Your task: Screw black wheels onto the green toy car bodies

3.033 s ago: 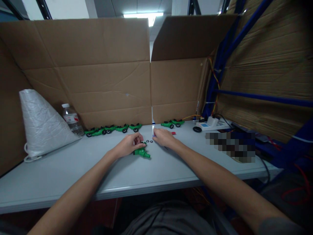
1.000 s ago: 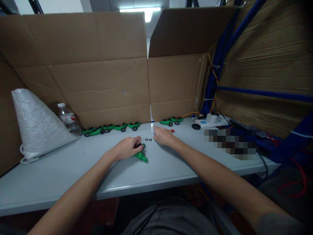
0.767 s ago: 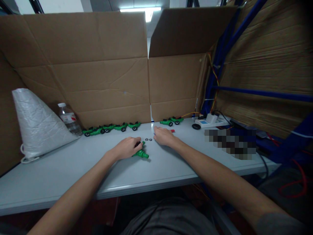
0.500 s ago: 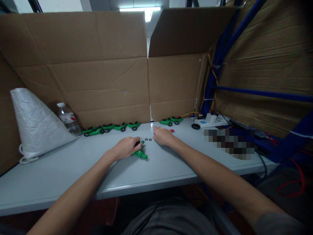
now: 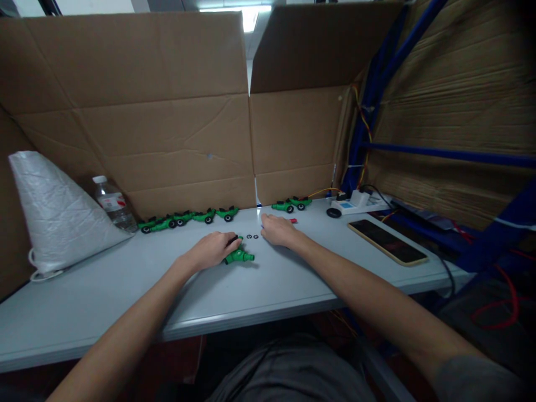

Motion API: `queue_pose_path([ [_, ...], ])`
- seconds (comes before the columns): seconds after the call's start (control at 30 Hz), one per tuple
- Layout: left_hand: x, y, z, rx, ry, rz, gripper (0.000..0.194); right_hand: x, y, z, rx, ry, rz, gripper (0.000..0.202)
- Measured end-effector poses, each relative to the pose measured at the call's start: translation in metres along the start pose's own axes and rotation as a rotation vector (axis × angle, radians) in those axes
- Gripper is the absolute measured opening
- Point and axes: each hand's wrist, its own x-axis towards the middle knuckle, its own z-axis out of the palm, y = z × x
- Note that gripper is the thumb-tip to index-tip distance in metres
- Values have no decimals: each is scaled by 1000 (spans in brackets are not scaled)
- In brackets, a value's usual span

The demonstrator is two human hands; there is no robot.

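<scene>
My left hand (image 5: 215,248) is closed on a green toy car body (image 5: 239,256), its narrow end pointing right. Part of that body lies hidden under the fingers, and a black piece shows at the fingertips. Right of it, two small black rings (image 5: 252,237) lie on the white table (image 5: 201,298). My right hand (image 5: 276,230) rests just beyond the rings with its fingers curled together; whatever they pinch is hidden. A small red piece (image 5: 293,221) sticks out behind that hand, and a bit of blue shows by its fingertips.
Several green toy cars (image 5: 204,216) stand along the cardboard wall (image 5: 188,128), with two more (image 5: 283,206) farther right. A white bag (image 5: 58,218) and a water bottle (image 5: 113,204) are at left. On the right are a phone (image 5: 387,241), a power strip (image 5: 355,206) and a black disc (image 5: 334,213).
The green car body has turned in my left hand, so its narrow end points right instead of down to the right. My right hand stays at nearly the same spot. The view has shifted slightly.
</scene>
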Motion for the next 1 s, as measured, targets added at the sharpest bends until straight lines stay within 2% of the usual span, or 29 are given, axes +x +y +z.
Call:
queue_pose_path([
  [0.27, 2, 1, 3, -101, 64, -102, 46, -1, -1, 0, 9, 15, 3, 36],
  [0.37, 4, -1, 6, -119, 112, -138, 46, -1, -2, -3, 24, 107, -8, 33],
  [0.43, 6, -2, 8, -118, 162, -167, 47, -1, -4, -7, 81, 212, -75, 32],
  [0.5, 8, -3, 9, -113, 214, -206, 47, -3, -9, -12, 184, 290, -217, 36],
  [0.6, 9, -6, 8, -124, 281, -274, 46, -9, -17, -15, 339, 273, -465, 34],
  [0.67, 10, -7, 7, -143, 307, -300, 46, -14, -22, -14, 373, 236, -572, 29],
  [1.0, 7, -2, 3, -145, 366, -292, 45, -16, -26, -7, 343, 236, -652, 25],
])
